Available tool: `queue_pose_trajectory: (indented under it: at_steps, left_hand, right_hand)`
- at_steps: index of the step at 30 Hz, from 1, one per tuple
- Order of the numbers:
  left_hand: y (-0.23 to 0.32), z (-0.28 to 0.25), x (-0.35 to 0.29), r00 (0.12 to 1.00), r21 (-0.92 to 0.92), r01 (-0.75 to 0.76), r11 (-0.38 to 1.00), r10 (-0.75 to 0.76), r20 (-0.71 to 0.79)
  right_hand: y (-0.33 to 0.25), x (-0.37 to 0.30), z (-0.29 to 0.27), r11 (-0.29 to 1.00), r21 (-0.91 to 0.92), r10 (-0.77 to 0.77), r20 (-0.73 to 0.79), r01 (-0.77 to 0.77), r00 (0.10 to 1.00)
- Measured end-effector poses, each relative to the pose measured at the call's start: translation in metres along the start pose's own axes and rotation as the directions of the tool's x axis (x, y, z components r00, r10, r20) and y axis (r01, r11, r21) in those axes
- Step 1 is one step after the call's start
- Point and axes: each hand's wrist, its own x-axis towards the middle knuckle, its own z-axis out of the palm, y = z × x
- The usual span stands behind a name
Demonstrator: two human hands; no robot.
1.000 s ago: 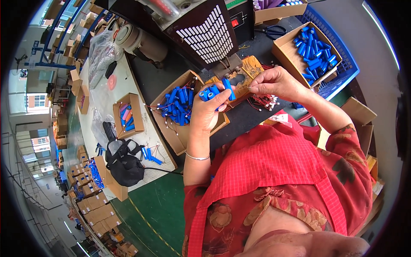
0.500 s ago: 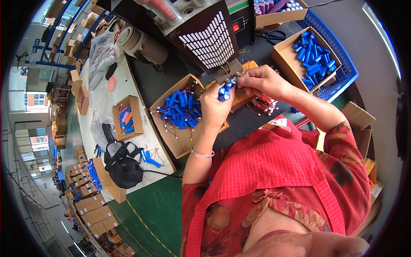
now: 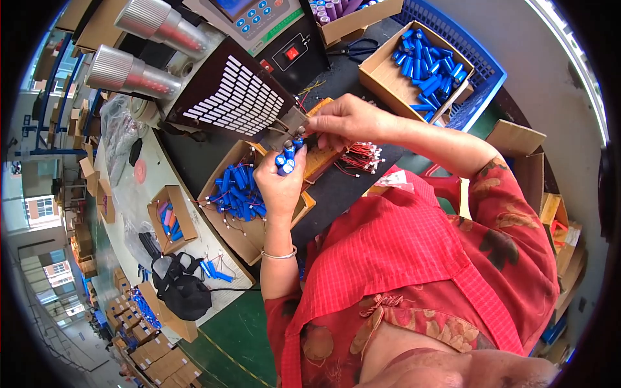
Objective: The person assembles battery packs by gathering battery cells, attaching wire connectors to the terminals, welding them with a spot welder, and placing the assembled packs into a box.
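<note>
My left hand (image 3: 279, 184) is closed round several blue cylindrical battery cells (image 3: 284, 165), their ends pointing up beneath the electrode tips of a dark spot-welding machine (image 3: 236, 97). My right hand (image 3: 346, 123) reaches in from the right with thumb and forefinger pinched beside the upper cell; whatever lies between those fingertips is too small to make out. Below the right hand is a yellow-brown block (image 3: 321, 161), and a bundle of red leads with white connectors (image 3: 362, 156) lies close by. A cardboard box (image 3: 249, 242) of wired blue cells stands left of my left wrist.
At the upper right, a box (image 3: 381, 81) of blue cells rests in a blue plastic basket (image 3: 488, 71). Black-handled scissors (image 3: 359, 48) lie near the machine's control unit (image 3: 291, 55). A black bag (image 3: 181, 284) and a small box (image 3: 184, 200) occupy the pale table at left.
The whole view has shifted and turned, so the machine, boxes and hands appear farther left and more of the control unit shows. Both hands keep their places at the cells under the tips.
</note>
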Motion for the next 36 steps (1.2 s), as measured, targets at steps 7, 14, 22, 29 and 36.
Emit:
queue_pose_trajectory:
  at_steps: [7, 14, 22, 29, 36]
  left_hand:
    - [-0.009, -0.09, -0.019, 0.847, -0.466, 0.405, 0.787, -0.515, -0.134]
    - [-0.021, -0.103, -0.049, 0.777, -0.633, 0.511, 0.581, -0.628, 0.05]
    - [0.009, -0.065, -0.046, 0.767, -0.731, 0.534, 0.425, -0.608, 0.207]
    - [0.031, -0.006, -0.03, 0.781, -0.743, 0.547, 0.386, -0.555, 0.286]
    - [0.036, 0.02, -0.035, 0.827, -0.736, 0.506, 0.449, -0.496, 0.266]
  right_hand:
    - [0.046, -0.012, -0.075, 0.577, -0.811, -0.357, -0.141, 0.1, 0.923]
    - [0.07, -0.005, -0.054, 0.114, -0.981, -0.076, -0.164, -0.154, 0.984]
    - [0.034, -0.036, -0.062, 0.419, -0.9, -0.427, -0.314, -0.122, 0.848]
    - [0.023, -0.079, -0.043, 0.979, -0.2, -0.111, -0.329, 0.045, 0.938]
    - [0.039, -0.094, 0.001, 0.933, -0.335, -0.157, -0.048, 0.132, 0.986]
